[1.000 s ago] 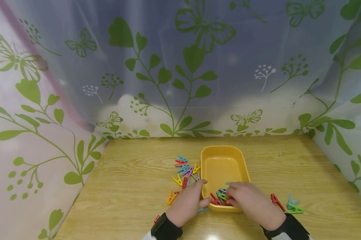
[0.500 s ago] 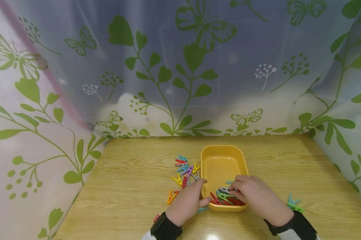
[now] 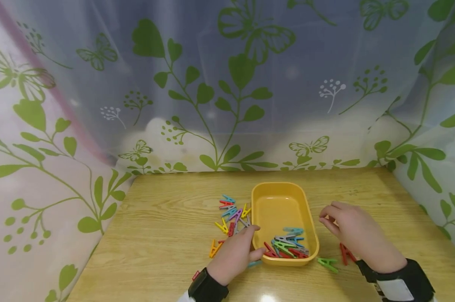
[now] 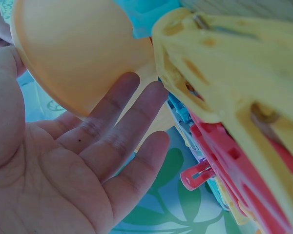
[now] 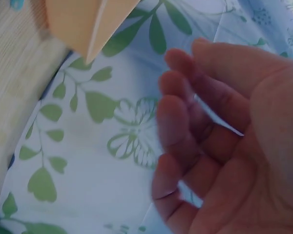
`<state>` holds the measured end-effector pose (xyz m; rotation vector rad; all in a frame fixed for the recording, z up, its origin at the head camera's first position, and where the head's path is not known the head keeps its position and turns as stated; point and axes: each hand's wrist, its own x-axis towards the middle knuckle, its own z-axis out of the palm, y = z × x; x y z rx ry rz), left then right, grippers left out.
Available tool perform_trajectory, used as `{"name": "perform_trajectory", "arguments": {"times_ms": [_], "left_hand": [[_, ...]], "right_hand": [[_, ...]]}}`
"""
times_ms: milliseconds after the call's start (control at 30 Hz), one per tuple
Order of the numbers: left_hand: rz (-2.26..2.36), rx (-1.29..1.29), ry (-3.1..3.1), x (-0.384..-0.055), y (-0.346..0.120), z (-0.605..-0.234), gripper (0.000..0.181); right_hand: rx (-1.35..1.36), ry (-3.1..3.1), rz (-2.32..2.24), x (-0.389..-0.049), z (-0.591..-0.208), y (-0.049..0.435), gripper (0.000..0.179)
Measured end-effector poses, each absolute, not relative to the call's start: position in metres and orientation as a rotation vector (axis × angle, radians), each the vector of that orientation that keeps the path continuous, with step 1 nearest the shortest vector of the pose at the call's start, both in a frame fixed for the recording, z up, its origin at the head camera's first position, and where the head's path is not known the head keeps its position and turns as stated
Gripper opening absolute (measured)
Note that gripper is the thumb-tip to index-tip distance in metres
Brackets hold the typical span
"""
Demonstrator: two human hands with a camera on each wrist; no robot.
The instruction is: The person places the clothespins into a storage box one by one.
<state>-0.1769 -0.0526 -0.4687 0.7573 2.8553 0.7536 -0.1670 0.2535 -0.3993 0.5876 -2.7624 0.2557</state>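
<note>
A yellow plastic tray (image 3: 284, 188) holds several coloured clothespins (image 3: 284, 245) gathered at its near end. My left hand (image 3: 233, 253) rests at the tray's left rim, thumb and fingertips right at the edge. In the left wrist view its fingers (image 4: 122, 117) stretch out straight beside the tray wall. My right hand (image 3: 359, 230) hovers right of the tray, over the table, with nothing in its loosely bent fingers; the right wrist view also shows it holding nothing. Below it lie a red clothespin (image 3: 346, 253) and a green clothespin (image 3: 327, 264).
Left of the tray, several loose clothespins (image 3: 235, 214) lie scattered on the wooden table (image 3: 167, 218), some partly under my left hand. A patterned curtain (image 3: 273, 105) encloses the table at the back and both sides.
My right hand has left the tray and moved right, uncovering clothespins inside it and a green one beside it. Its forearm now covers the clothespins farther right. The left hand stays put.
</note>
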Motion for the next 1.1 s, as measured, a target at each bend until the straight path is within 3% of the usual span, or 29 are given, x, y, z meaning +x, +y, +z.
{"name": "perform_trajectory", "arguments": {"times_ms": [300,1100], "left_hand": [[0.732,0.766,2.874,-0.175,-0.053,-0.467,0.057],[0.778,0.782,2.84,-0.177,-0.056,-0.471,0.056]], "right_hand": [[0.331,-3.187,0.179,-0.169,-0.421,0.282,0.016],[0.191,-3.352,0.202,-0.156,-0.467,0.306,0.026]]}}
